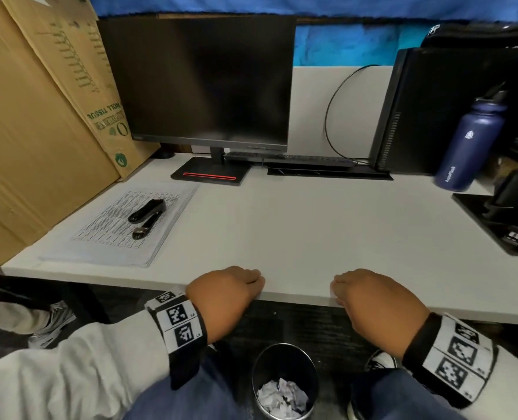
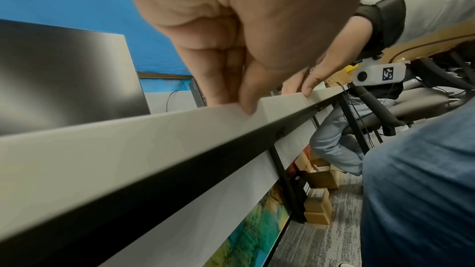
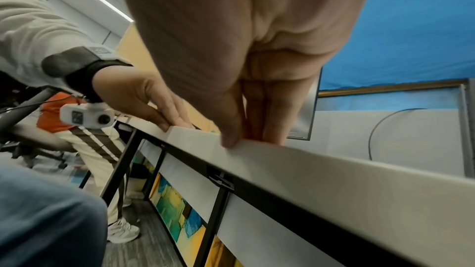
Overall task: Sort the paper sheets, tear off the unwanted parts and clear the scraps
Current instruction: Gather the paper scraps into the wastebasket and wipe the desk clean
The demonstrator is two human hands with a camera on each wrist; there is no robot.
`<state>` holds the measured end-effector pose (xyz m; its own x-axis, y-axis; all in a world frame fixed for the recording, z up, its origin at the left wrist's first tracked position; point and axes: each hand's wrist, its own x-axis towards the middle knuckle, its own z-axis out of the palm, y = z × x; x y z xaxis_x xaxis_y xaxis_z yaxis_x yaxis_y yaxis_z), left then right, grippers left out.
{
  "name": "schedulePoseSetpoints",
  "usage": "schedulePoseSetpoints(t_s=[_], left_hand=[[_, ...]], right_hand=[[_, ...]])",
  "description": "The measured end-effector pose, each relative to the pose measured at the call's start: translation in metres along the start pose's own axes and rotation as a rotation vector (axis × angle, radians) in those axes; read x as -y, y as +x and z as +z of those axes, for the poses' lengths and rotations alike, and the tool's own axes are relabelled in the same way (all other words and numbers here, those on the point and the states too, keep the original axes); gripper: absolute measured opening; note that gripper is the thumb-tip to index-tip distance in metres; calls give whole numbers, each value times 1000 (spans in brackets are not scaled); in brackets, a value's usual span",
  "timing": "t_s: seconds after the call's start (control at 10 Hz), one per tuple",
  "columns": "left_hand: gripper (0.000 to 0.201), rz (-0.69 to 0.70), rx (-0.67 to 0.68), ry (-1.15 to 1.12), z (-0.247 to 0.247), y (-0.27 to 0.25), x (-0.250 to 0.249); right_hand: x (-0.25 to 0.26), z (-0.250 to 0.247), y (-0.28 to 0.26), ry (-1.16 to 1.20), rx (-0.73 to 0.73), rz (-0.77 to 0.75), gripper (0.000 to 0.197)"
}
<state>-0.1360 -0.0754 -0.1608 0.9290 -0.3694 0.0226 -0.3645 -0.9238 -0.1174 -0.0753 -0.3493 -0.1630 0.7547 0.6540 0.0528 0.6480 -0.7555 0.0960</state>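
A stack of printed paper sheets (image 1: 112,241) lies at the desk's left side with a black stapler (image 1: 147,215) on top. My left hand (image 1: 236,283) (image 2: 231,96) and my right hand (image 1: 364,289) (image 3: 252,133) rest side by side on the front edge of the white desk (image 1: 312,231), fingers on top and thumbs against the rim. Neither hand holds anything. Crumpled paper scraps (image 1: 282,398) lie in a black bin (image 1: 264,365) on the floor between my knees.
A dark monitor (image 1: 203,80) stands at the back, with a keyboard (image 1: 297,160), a black computer tower (image 1: 433,110) and a blue bottle (image 1: 470,144) to its right. Cardboard boxes (image 1: 39,131) wall the left side. Another black monitor base (image 1: 500,219) sits far right.
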Motion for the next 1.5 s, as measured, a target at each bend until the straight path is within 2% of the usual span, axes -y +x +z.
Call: schedulePoseSetpoints(t_s=[0.1, 0.3, 0.4, 0.5, 0.6, 0.7, 0.8, 0.9, 1.0, 1.1, 1.2, 1.3, 1.4, 1.5], left_hand=[[40, 30, -106, 21, 6, -5, 1], [32, 48, -190, 39, 10, -7, 4], [30, 30, -165, 13, 6, -7, 6], [26, -44, -144, -103, -1, -2, 9], [16, -257, -202, -349, -8, 2, 18], [8, -557, -311, -898, -14, 2, 24], [10, -693, -270, -1615, -20, -3, 7], [13, -723, -54, -1955, -2, -6, -24], [13, -835, 101, -2064, 45, 1, -51], [14, -1015, 86, -2081, 108, 24, -63], [23, -1140, 79, -1924, 158, 43, -67], [15, -1246, 143, -1815, 192, 59, -68], [31, -1151, 337, -1410, 230, 65, -65], [43, -1113, 454, -1511, 248, 68, -70]], right_hand=[[3, 9, -7, -77, -44, -4, 40], [11, 6, -15, -107, -112, -93, 44], [4, 9, -15, -60, -130, -103, 42], [-2, 7, -12, 98, -153, -8, 24], [-2, -5, -15, 507, -164, 240, 10], [4, -10, -20, 1039, -158, 395, 7], [20, 2, -25, 1449, 92, 409, 9], [34, 40, -24, 1609, 306, 465, 12], [34, 93, -13, 1659, 344, 637, 12], [28, 141, 1, 1725, 270, 862, 15], [28, 178, 15, 1735, 209, 1005, 17], [33, 201, 29, 1504, 282, 984, 22], [35, 215, 40, 1397, 298, 971, 26], [31, 225, 49, 1285, 363, 921, 21]])
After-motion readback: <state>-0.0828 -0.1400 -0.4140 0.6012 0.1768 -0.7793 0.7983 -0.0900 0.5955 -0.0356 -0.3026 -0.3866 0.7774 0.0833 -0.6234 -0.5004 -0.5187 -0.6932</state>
